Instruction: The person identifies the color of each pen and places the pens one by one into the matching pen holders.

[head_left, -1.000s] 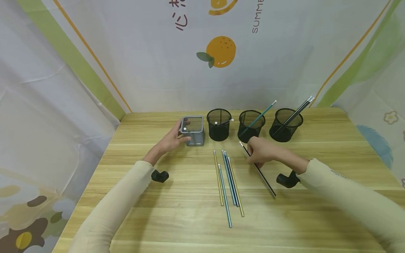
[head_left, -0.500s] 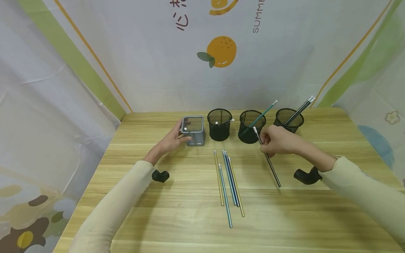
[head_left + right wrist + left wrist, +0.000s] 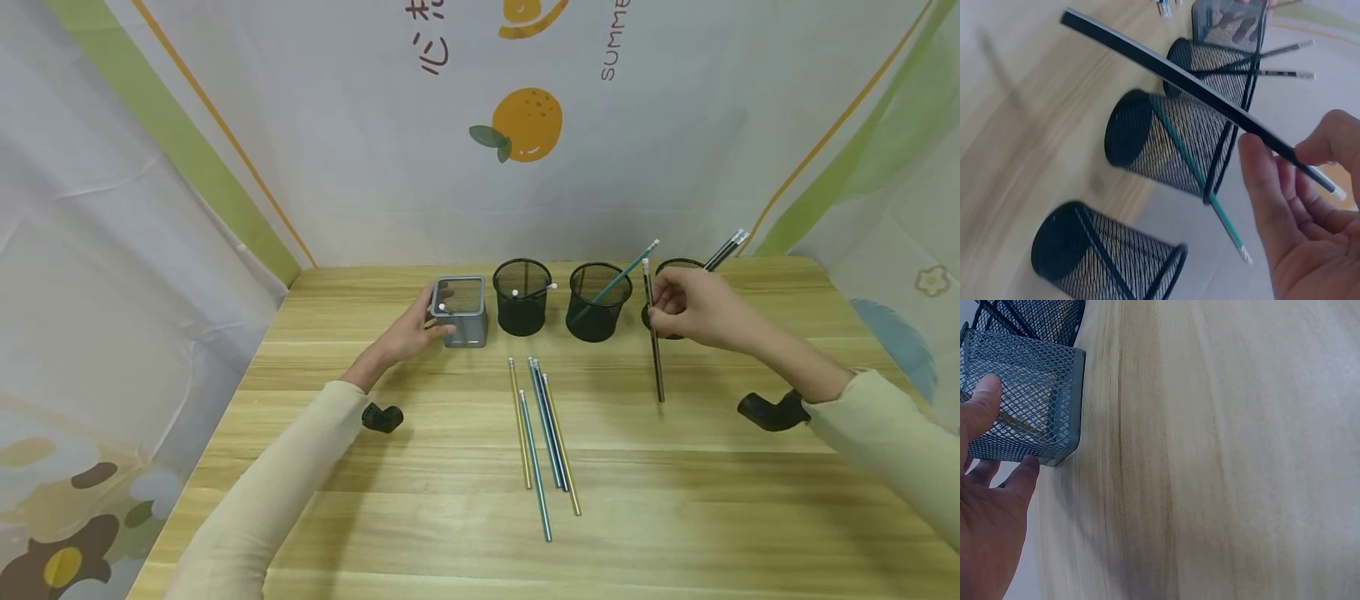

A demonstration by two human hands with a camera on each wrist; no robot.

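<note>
My left hand grips the square grey mesh pencil holder, thumb on its near side; a white-tipped pencil lies inside it. My right hand pinches a black pencil near its white eraser end, its other end slanting down above the table. Behind that hand stands the rightmost round black mesh cup, partly hidden, with black pencils sticking out. Left of it, another black cup holds a teal pencil. A third black cup contains two white-tipped dark pencils.
Several loose pencils lie on the wooden table, among them a gold pencil and a blue pencil. A printed white curtain hangs behind the row of holders. Small black wrist devices hang beneath both forearms.
My right hand has lifted the black pencil and carried it rightward and away from me to the rightmost cup, turning it more upright. The left hand stays on the grey holder.
</note>
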